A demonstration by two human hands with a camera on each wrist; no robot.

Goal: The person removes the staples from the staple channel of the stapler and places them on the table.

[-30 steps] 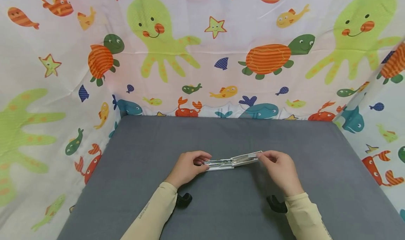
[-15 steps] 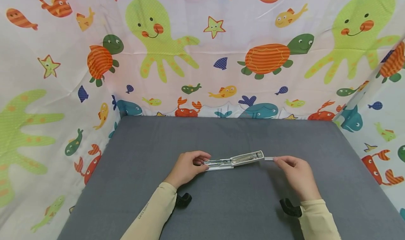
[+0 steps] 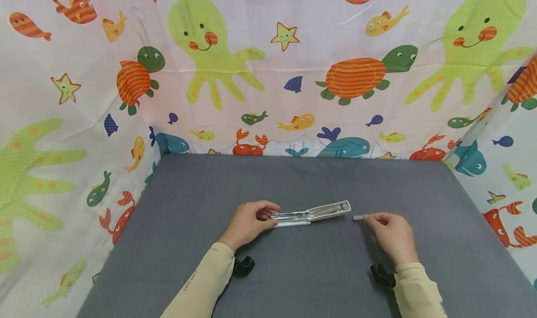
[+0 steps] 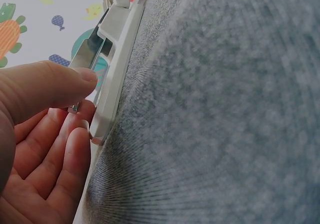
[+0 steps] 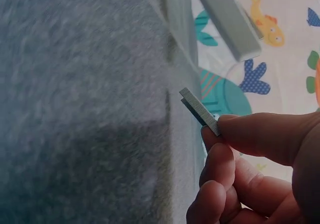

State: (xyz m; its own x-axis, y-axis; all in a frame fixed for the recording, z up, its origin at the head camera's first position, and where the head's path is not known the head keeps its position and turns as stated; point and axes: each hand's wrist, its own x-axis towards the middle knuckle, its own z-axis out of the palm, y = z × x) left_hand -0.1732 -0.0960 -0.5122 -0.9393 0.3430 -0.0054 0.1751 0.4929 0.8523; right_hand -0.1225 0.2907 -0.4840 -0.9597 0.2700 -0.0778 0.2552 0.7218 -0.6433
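A white stapler [image 3: 291, 223] lies opened out flat on the grey surface, its metal magazine [image 4: 88, 50] bared. The top cover [image 3: 329, 210] is swung back to the right and slants slightly upward. My left hand [image 3: 251, 221] pinches the stapler's left end, thumb on the metal magazine and fingers at the far side. To the right of the cover, my right hand [image 3: 392, 234] pinches a short strip of staples [image 5: 199, 110] between thumb and forefinger. The strip [image 3: 358, 217] is apart from the stapler, just off the cover's end.
Grey cloth [image 3: 302, 280] covers the tabletop. A white curtain [image 3: 268, 85] printed with sea animals hangs at the back and both sides. Black wrist mounts [image 3: 244, 265] sit under both forearms.
My right hand has moved from the cover's end out to the right, the strip of staples in its fingers, then slightly lower. The left hand and stapler have stayed put.
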